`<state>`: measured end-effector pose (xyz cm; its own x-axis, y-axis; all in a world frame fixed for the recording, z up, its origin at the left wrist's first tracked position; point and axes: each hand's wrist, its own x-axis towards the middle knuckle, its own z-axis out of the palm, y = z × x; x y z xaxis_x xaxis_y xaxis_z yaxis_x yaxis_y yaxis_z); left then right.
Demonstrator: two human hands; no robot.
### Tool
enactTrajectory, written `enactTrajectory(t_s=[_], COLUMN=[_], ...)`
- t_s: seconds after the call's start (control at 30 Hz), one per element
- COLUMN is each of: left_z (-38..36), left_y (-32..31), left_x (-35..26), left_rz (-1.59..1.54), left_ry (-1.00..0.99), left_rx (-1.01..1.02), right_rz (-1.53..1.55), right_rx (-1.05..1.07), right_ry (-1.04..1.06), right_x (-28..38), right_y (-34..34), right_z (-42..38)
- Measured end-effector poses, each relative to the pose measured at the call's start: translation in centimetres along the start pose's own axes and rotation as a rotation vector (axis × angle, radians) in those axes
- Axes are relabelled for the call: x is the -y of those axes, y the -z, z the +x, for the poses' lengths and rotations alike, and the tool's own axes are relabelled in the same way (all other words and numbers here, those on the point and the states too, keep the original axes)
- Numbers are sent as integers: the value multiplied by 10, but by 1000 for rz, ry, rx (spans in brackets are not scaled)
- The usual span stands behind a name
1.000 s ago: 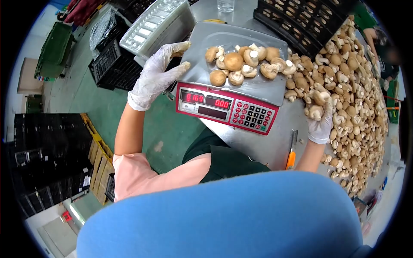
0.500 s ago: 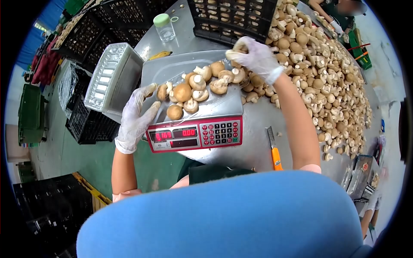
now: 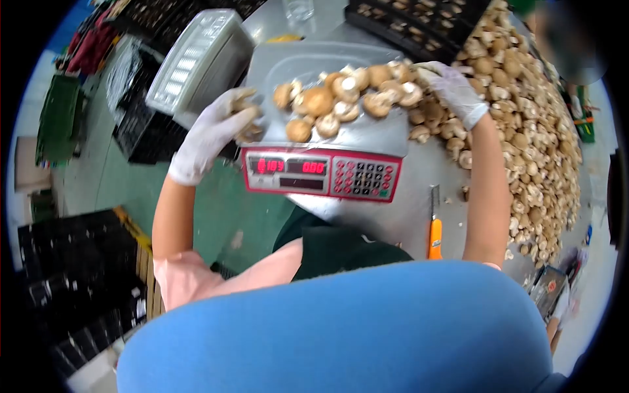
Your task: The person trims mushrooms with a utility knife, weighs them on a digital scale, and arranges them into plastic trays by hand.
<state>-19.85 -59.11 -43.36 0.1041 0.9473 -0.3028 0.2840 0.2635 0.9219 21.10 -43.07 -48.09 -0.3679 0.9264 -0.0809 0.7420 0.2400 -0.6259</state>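
Observation:
On the silver plate of a red-framed digital scale (image 3: 396,157) lie several brown mushrooms (image 3: 318,101), with clear plastic around them. My left hand (image 3: 209,134), in a whitish glove, is at the plate's left edge, thumb and fingers apart; its fingertips are blurred. At the plate's upper right corner is my right hand (image 3: 453,93), also gloved, its fingers extended beside the rightmost mushrooms with nothing visible held. The scale's red digits are lit but smeared.
A large mushroom heap (image 3: 524,131) covers the table's right side. Black crates (image 3: 419,29) stand behind the scale. Clear plastic trays (image 3: 196,69) are stacked at left. An orange-handled knife (image 3: 435,239) lies in front at right. A glass jar (image 3: 299,9) is at the top.
The view has shifted, so the scale appears farther right and higher. My right hand has let go of a mushroom, and more mushrooms lie at the plate's upper right.

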Motion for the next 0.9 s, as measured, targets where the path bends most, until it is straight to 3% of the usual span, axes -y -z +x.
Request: enactTrajectory(t_s=[0.07,0.13,0.2,0.27,0.3,0.33,0.37,0.47,0.53,0.6,0.63,0.67,0.73,0.77,0.9], left_z=[6,12,28,35,38,30,23,29,23,21,17,13,14,12,14], left_y=[-8,-19,-17,-25,-36,-46,-59,-94,-128,-167,-185,-211,-271,-297,-400], left_x=[-2,-8,13,15,23,10,3,12,-1,-13,-17,-13,-15,-14,6], left_rz=[17,-85,-168,-117,-141,-148,-180,-127,-140,-55,3,-216,-129,-90,21], left_ry=[80,60,75,116,-61,0,-20,-12,10,-8,-10,29,-5,34,-18], left_rx=[85,183,271,179,107,98,104,129,253,454,547,638,729,775,1029], right_rz=[334,464,162,17,-94,19,-8,300,404,58,37,23,-20,156,212], right_rx=[94,69,112,56,47,89,-12,-87,-195,-451,-451,-443,-542,-459,-590], right_ry=[-140,-124,-120,23,132,14,77,-163,-238,-122,-244,-353,-519,-676,-941], right_x=[5,6,5,-7,-20,-8,-23,-23,-45,-84,-85,-85,-113,-98,-123], right_y=[-15,-23,-17,-23,-25,-19,-26,-17,-16,-25,-21,-17,-27,-10,-11], right_z=[4,7,10,-2,-4,-27,-40,-123,-183,-241,-275,-314,-380,-410,-514])
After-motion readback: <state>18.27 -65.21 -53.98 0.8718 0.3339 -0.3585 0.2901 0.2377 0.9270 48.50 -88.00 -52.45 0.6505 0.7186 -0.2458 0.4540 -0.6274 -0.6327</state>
